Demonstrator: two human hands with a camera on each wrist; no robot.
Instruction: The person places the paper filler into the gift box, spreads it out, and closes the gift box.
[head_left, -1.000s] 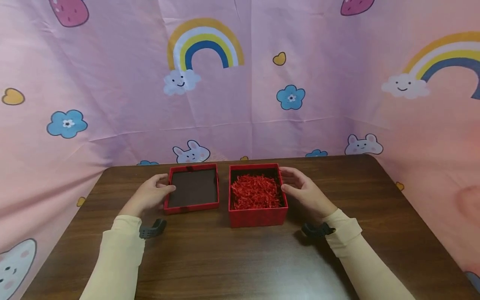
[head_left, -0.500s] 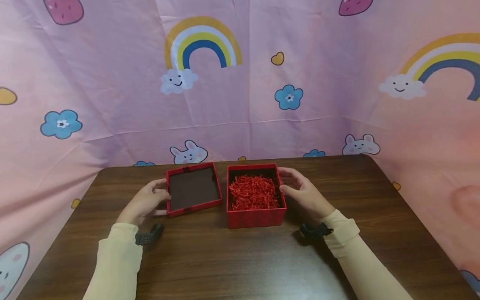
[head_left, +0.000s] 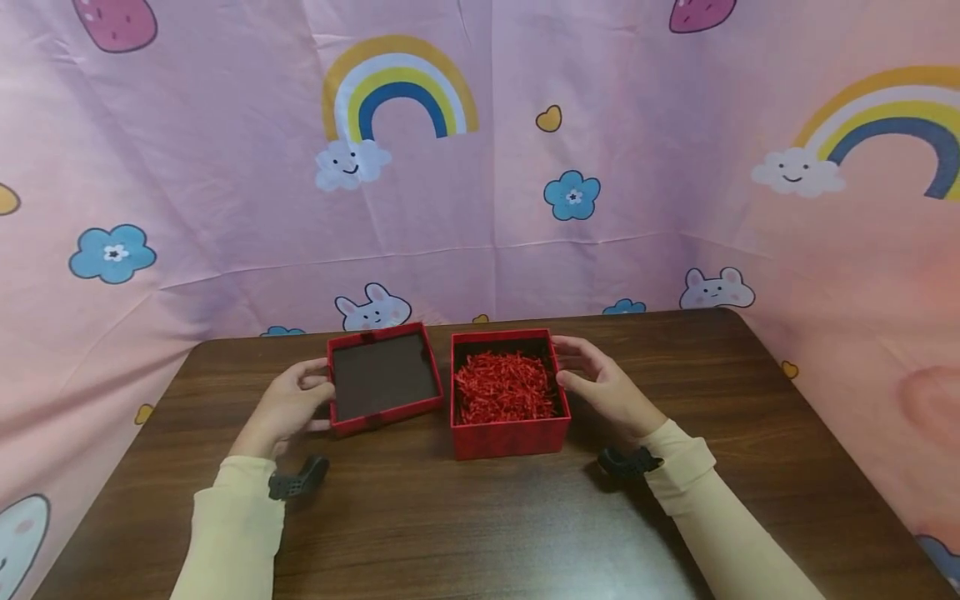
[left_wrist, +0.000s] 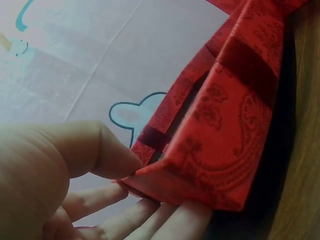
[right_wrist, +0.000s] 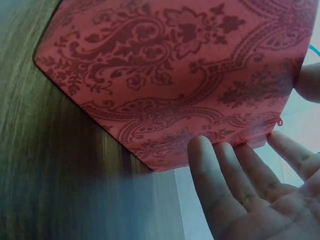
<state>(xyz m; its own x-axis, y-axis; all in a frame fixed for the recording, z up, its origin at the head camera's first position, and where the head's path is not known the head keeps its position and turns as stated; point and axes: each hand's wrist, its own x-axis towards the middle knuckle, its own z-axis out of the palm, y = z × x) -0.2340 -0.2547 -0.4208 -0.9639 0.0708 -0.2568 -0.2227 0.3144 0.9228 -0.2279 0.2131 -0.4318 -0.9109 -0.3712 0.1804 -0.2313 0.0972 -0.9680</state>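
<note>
My left hand [head_left: 288, 407] grips the left edge of a red square box lid [head_left: 390, 414], which lies inside-up and shows a dark lining. In the left wrist view the thumb presses the lid's [left_wrist: 220, 145] edge while the other fingers reach beneath it; the lid looks tilted, its near side raised off the table. Beside it stands a red patterned gift box [head_left: 510, 440], open at the top and filled with red shredded paper [head_left: 504, 386]. My right hand [head_left: 607, 392] touches the box's right wall with fairly straight fingers, the thumb near the upper rim.
Both boxes' parts rest towards the back of a brown wooden table [head_left: 450, 525]. Behind and to the sides hangs a pink cloth [head_left: 450, 208] printed with rainbows and flowers. Dark straps with mounts [head_left: 300, 479] sit on the wrists.
The lid has turned a little, its right side shifting back and its near left corner forward, with my left hand moving along. My right hand and the box keep their place.
</note>
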